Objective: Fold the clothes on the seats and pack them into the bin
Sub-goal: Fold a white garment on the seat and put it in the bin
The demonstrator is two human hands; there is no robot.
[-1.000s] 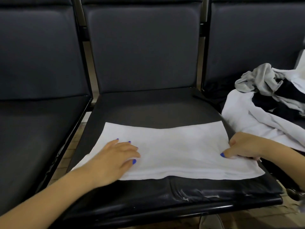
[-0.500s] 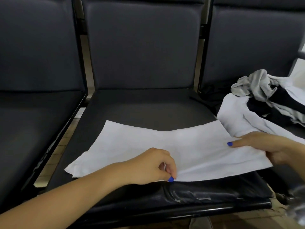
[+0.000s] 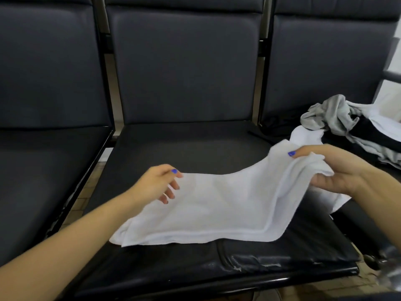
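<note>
Right hand [image 3: 342, 170] grips white cloth [image 3: 217, 205]; left hand [image 3: 158, 183] pinches its far edge.

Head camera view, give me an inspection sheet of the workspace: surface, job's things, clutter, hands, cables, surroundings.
Surface: middle seat, dark padded, scuffed along its front edge.
Job's things: white garment, partly folded, near edge on the seat, right end raised; pile of unfolded clothes, grey, white and black, on the right seat. No bin in view.
Clutter: nothing seen.
Hands: left hand pinches the garment's far left edge; right hand grips the bunched right end, lifted off the seat.
Cables: nothing seen.
Surroundings: row of joined dark seats with backrests, left seat beside the middle one, tiled floor showing between them.
</note>
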